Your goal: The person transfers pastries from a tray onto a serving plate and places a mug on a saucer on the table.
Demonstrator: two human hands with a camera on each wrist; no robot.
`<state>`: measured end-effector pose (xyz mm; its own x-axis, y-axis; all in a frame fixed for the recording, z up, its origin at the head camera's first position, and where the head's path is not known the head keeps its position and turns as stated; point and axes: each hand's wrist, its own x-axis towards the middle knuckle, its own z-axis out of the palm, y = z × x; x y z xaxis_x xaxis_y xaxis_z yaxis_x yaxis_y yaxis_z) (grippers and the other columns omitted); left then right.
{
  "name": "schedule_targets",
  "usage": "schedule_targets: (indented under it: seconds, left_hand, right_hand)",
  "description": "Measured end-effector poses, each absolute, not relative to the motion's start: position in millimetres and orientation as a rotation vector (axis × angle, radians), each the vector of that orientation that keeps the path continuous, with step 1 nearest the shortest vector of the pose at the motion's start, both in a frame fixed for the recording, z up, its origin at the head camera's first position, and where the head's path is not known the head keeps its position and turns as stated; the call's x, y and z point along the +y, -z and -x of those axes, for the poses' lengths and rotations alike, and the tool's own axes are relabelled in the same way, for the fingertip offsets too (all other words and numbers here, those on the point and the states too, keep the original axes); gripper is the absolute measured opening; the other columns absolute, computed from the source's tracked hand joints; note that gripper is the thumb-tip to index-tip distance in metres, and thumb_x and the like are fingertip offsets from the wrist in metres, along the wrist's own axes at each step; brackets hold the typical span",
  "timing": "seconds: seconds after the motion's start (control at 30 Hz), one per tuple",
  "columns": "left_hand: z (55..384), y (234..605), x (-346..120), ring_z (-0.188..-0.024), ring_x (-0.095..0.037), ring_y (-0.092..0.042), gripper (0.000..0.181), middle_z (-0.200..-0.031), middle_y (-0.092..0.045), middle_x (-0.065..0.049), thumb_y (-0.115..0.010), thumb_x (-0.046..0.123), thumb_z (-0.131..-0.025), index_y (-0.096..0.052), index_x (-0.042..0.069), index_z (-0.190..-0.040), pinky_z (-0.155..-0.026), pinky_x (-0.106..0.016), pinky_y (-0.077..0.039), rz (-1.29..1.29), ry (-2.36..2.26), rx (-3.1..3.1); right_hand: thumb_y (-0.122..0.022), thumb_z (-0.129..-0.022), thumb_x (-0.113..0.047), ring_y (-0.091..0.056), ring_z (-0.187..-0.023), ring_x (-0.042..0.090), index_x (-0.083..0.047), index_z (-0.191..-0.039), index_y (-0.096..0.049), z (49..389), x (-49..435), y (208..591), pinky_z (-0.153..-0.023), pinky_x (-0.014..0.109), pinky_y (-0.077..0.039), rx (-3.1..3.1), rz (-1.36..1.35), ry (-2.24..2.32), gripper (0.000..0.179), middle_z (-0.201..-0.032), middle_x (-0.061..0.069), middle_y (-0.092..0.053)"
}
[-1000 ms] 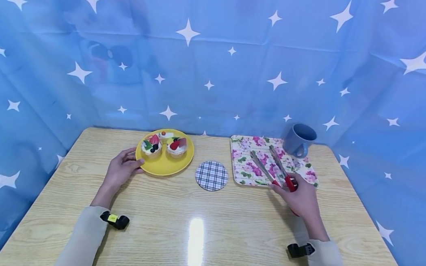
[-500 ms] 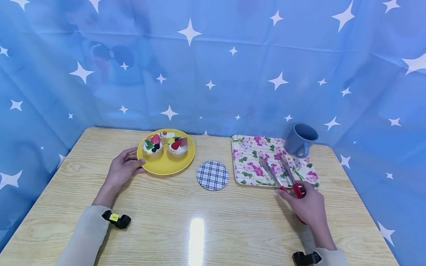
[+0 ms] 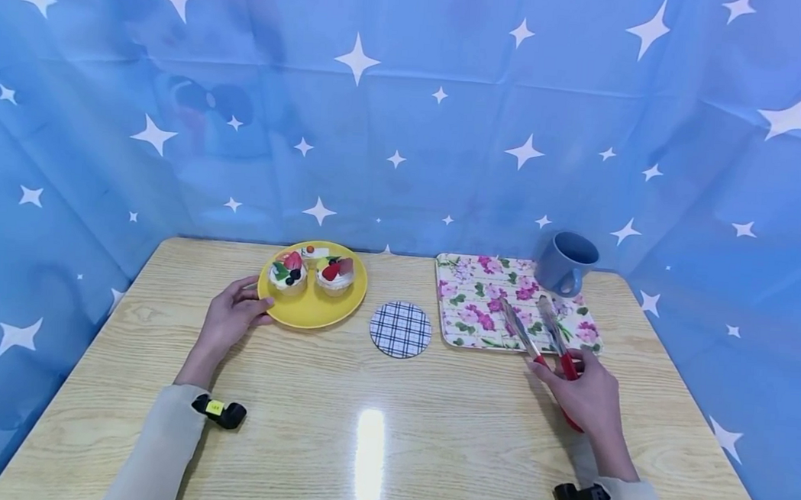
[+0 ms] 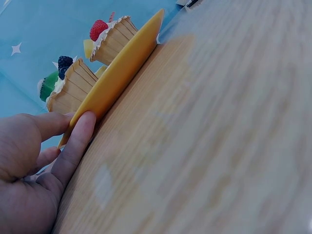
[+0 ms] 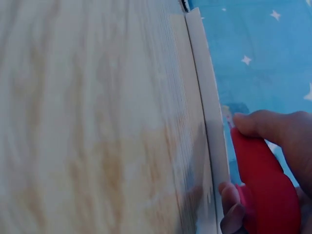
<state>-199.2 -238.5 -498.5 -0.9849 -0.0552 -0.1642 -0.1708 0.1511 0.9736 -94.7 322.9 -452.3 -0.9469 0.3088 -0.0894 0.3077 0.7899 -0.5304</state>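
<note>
My left hand (image 3: pixel 227 320) pinches the left rim of a yellow plate (image 3: pixel 310 311), with digits on both sides of the edge in the left wrist view. Two fruit-topped cupcakes (image 3: pixel 334 276) in pleated cups stand on the plate, and a small white piece with an orange-red spot (image 3: pixel 312 253) lies behind them. With my right hand (image 3: pixel 588 391) I hold metal tongs (image 3: pixel 568 367) by their red handles. The tongs' arms are spread, their tips over a flowered tray (image 3: pixel 464 277); nothing is between them. In the right wrist view a red handle (image 5: pixel 265 180) sits against the thumb and fingers.
A round checked coaster (image 3: pixel 400 329) lies between plate and tray. The blue mug (image 3: pixel 554 265) stands at the tray's back right corner. Behind the wooden table (image 3: pixel 293 427) hangs a blue curtain (image 3: pixel 416 113) with white stars.
My right hand has drawn the tongs back toward me and to the right, so their tips sit lower over the tray. The left hand and plate stay in place.
</note>
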Motion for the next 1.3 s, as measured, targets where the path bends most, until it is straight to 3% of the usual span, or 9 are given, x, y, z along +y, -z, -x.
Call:
schedule_targets:
  seconds: [0.23,0.47,0.7,0.93,1.1,1.3]
  left_hand:
    - [200.3,498.7,-237.0,-0.093,-0.001,-0.069,0.072,-0.129,-0.054,-0.008,-0.069,0.026,-0.1,-0.032,0.011,-0.16,-0.087,-0.023,-0.066,0.225,-1.988,2.296]
    - [200.7,493.8,-236.9,-0.092,-0.001,-0.069,0.072,-0.137,-0.051,-0.016,-0.068,0.023,-0.101,-0.029,0.011,-0.161,-0.086,-0.022,-0.066,0.223,-1.966,2.305]
    - [201.0,494.6,-236.3,-0.091,0.0,-0.069,0.073,-0.137,-0.051,-0.016,-0.069,0.024,-0.1,-0.03,0.012,-0.161,-0.086,-0.022,-0.066,0.225,-1.97,2.308]
    - [202.7,492.9,-233.1,-0.091,-0.002,-0.069,0.073,-0.134,-0.053,-0.013,-0.07,0.026,-0.1,-0.032,0.013,-0.161,-0.086,-0.022,-0.066,0.24,-1.97,2.312]
    - [200.4,491.7,-233.1,-0.09,-0.001,-0.069,0.072,-0.138,-0.051,-0.017,-0.069,0.025,-0.101,-0.031,0.012,-0.161,-0.086,-0.022,-0.066,0.257,-1.942,2.332]
    - [197.6,490.4,-234.0,-0.087,-0.001,-0.07,0.072,-0.14,-0.051,-0.022,-0.067,0.025,-0.102,-0.03,0.009,-0.161,-0.085,-0.023,-0.067,0.258,-1.911,2.38]
  right_hand:
    - [-0.069,-0.085,-0.07,-0.059,-0.106,0.041,0.008,-0.142,-0.043,93.1,324.2,450.8,-0.073,0.043,-0.061,-3.01,0.597,-0.851,0.101,-0.123,0.03,-0.059]
    - [-0.071,-0.083,-0.072,-0.061,-0.101,0.041,0.011,-0.139,-0.043,95.5,323.4,452.1,-0.066,0.038,-0.061,-3.032,0.585,-0.781,0.104,-0.121,0.032,-0.058]
    - [-0.071,-0.082,-0.071,-0.055,-0.078,0.027,0.008,-0.131,-0.048,94.4,319.5,449.1,-0.051,0.026,-0.041,-3.036,0.584,-0.713,0.096,-0.099,0.022,-0.061]
    - [-0.072,-0.082,-0.072,-0.055,-0.075,0.027,0.006,-0.132,-0.046,94.3,321.0,447.3,-0.047,0.027,-0.042,-3.067,0.615,-0.712,0.096,-0.093,0.02,-0.06]
    - [-0.069,-0.082,-0.075,-0.055,-0.075,0.026,0.005,-0.134,-0.044,94.1,321.2,446.7,-0.048,0.028,-0.041,-3.107,0.621,-0.725,0.099,-0.091,0.018,-0.059]
    - [-0.067,-0.083,-0.075,-0.059,-0.082,0.029,0.007,-0.137,-0.043,95.0,320.9,445.3,-0.051,0.027,-0.046,-3.107,0.589,-0.737,0.101,-0.101,0.023,-0.061]
